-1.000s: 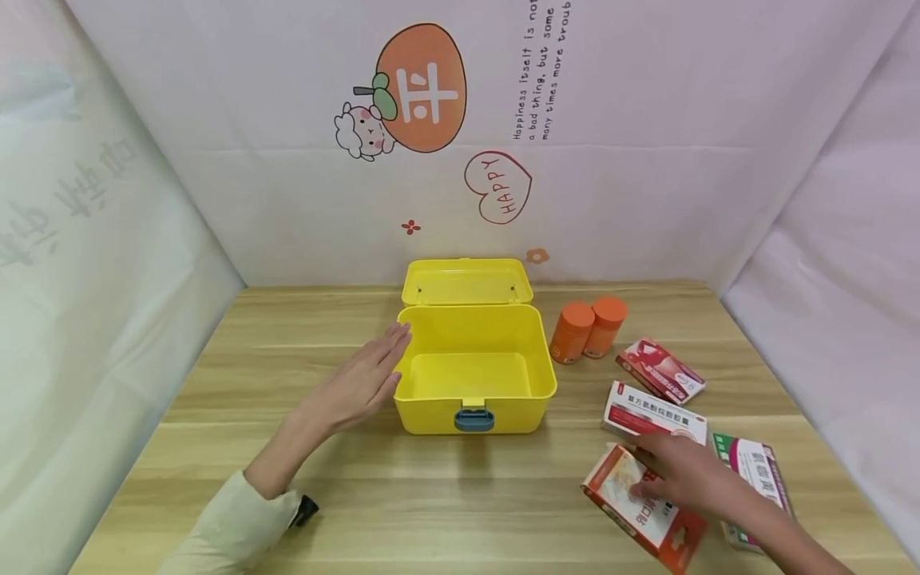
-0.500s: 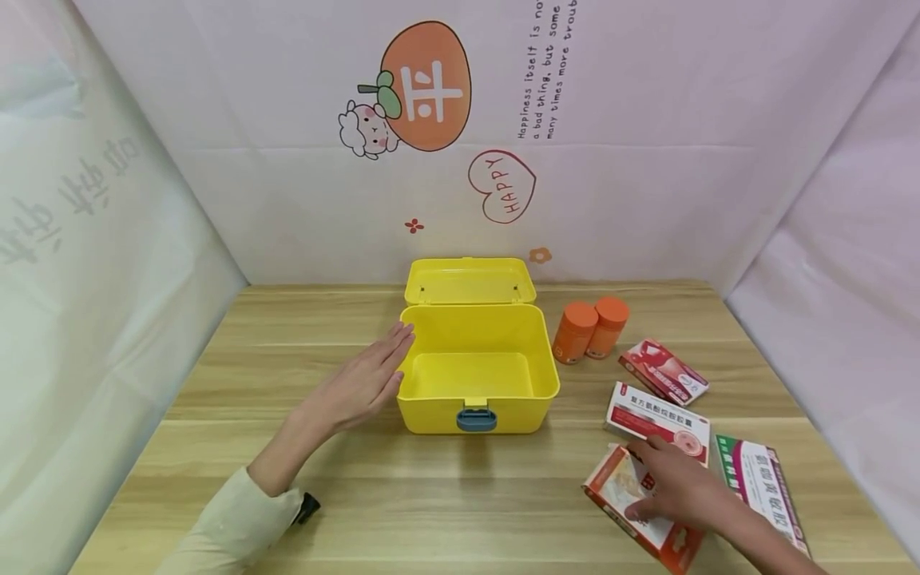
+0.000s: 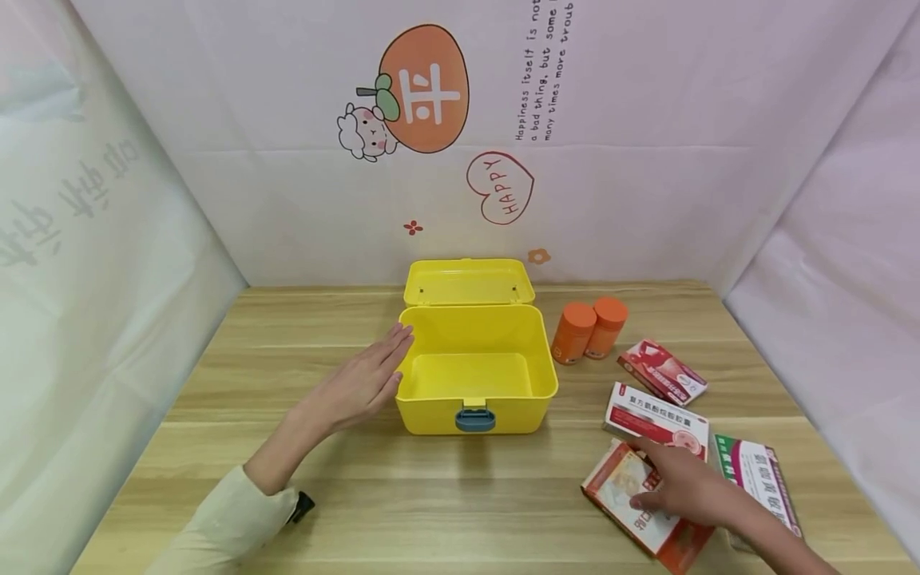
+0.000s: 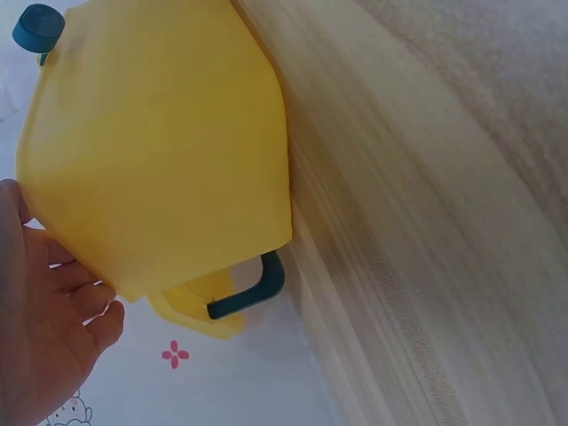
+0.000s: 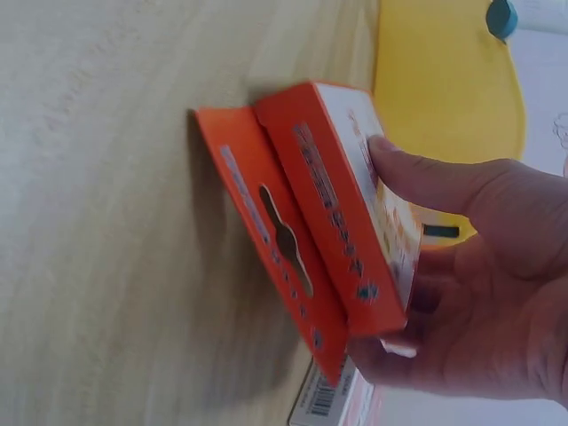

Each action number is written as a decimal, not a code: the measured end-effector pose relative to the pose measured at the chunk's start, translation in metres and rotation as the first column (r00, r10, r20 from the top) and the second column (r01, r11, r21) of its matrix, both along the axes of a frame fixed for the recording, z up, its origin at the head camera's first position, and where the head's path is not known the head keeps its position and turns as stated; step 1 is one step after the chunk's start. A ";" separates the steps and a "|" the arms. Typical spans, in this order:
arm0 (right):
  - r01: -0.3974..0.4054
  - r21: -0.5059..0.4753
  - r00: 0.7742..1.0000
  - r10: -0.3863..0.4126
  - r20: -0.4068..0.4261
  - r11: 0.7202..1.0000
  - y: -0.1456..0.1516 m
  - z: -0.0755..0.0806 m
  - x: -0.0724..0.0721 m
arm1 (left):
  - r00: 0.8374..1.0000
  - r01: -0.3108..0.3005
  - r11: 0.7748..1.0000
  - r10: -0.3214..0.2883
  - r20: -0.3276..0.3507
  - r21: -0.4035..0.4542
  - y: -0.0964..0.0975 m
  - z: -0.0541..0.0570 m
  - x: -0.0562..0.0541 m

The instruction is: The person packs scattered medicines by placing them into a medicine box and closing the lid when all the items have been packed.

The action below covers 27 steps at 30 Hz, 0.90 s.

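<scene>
A yellow box point(image 3: 431, 419) with a blue-green latch stands at the middle of the table, its lid swung back. My left hand point(image 3: 359, 387) rests its straight fingers against the box's left rim. At the right, my right hand point(image 3: 690, 483) grips a red-and-white bandage box point(image 3: 624, 489) with a hanging tab. In the right wrist view, my thumb lies on the printed face of the bandage box point(image 5: 333, 209) and the fingers are on its other side, partly hidden. A white-and-red medicine box point(image 3: 656, 415) lies just behind this hand.
Two orange jars point(image 3: 573, 335) stand right of the yellow box. A red medicine box point(image 3: 663, 371) lies before them. Partly under the right forearm in the head view is a green-and-white medicine box point(image 3: 758, 479). White cloth point(image 3: 647, 216) closes off the back and sides.
My right hand has settled around the bandage box, whose tab end has shifted slightly to the right. The left hand stays at the yellow box's rim.
</scene>
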State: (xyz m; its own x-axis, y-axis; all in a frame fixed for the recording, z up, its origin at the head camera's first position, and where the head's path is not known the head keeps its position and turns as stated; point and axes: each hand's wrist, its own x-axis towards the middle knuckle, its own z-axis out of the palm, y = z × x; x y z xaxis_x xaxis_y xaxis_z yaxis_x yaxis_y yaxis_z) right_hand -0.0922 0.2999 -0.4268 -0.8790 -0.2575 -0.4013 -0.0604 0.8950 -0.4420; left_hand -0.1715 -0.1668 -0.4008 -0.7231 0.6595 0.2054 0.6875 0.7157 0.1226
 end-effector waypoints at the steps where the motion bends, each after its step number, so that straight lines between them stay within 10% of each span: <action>1: -0.008 -0.023 1.000 0.008 0.002 1.000 0.002 0.001 0.000 | 1.000 0.000 1.000 0.000 0.002 0.001 0.000 0.000 0.000; 6: -0.048 -0.176 0.997 0.058 0.052 0.983 0.014 0.006 -0.003 | 1.000 -0.004 1.000 0.003 0.013 0.006 -0.001 0.000 0.000; 13: -0.026 -0.472 0.971 0.134 0.197 0.881 0.031 0.014 -0.006 | 0.999 -0.010 1.000 0.010 0.030 0.002 0.000 0.001 -0.001; 27: 0.018 -0.554 0.971 0.116 0.207 0.832 0.036 0.032 -0.011 | 0.999 -0.016 1.000 0.016 0.043 0.001 0.000 0.003 0.001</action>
